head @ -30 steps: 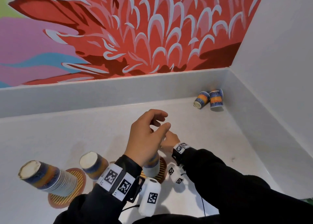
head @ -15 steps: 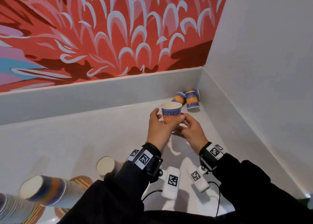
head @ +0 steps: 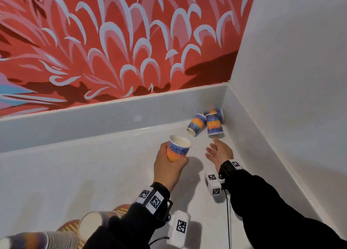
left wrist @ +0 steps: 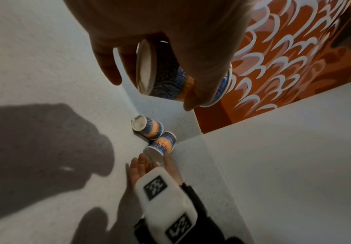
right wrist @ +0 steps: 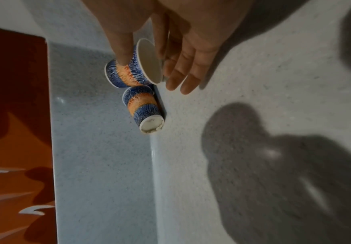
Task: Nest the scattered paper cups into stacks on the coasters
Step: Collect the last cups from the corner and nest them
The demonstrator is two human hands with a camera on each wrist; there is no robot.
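Observation:
My left hand point(head: 173, 155) grips a blue-and-orange paper cup point(head: 179, 147) upright, mouth up, above the white counter; the left wrist view shows the same cup point(left wrist: 166, 79) between thumb and fingers. Two more cups lie in the far right corner. One cup point(head: 196, 123) point(right wrist: 143, 109) is on its side with its base towards me. The other cup point(head: 215, 124) point(right wrist: 137, 71) has its mouth towards my right hand point(head: 217, 151), which is open, fingers point(right wrist: 183, 74) spread, right beside it. Whether the thumb touches this cup is unclear.
At the bottom left, a tilted stack of nested cups point(head: 37, 241) and another cup point(head: 93, 224) sit over striped round coasters point(head: 71, 228), partly hidden by my left sleeve. A raised backsplash point(head: 112, 115) and the right wall point(head: 281, 117) close the corner.
Both hands rose from the coasters with a cup. The right hand has since let go of it and moved out to the corner cups; the left hand keeps the cup.

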